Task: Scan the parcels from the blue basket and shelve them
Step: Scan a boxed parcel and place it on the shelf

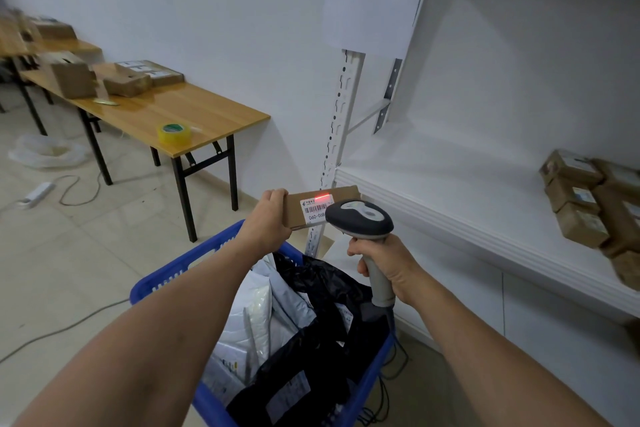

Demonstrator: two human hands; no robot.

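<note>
One flat cardboard parcel (343, 192) is held above the blue basket (162, 279), the left grip (268, 218) pinching its left end. The right grip (388, 263) clasps the scanner (362, 217) handle. The parcel appears light and stiff; hold it by the edges, clear of the label (317, 208).

We see only two arms of the person, each from upper forearm to hand. The left forearm (173, 322) and the right forearm (485, 357) are bare along their whole visible length. The left hand (268, 218) and the right hand (388, 263) are likewise bare. Each forearm appears broad at the lower picture edge and tapers to a narrow wrist under the wide-angle lens. We see knuckle ridges on the left hand.
</note>
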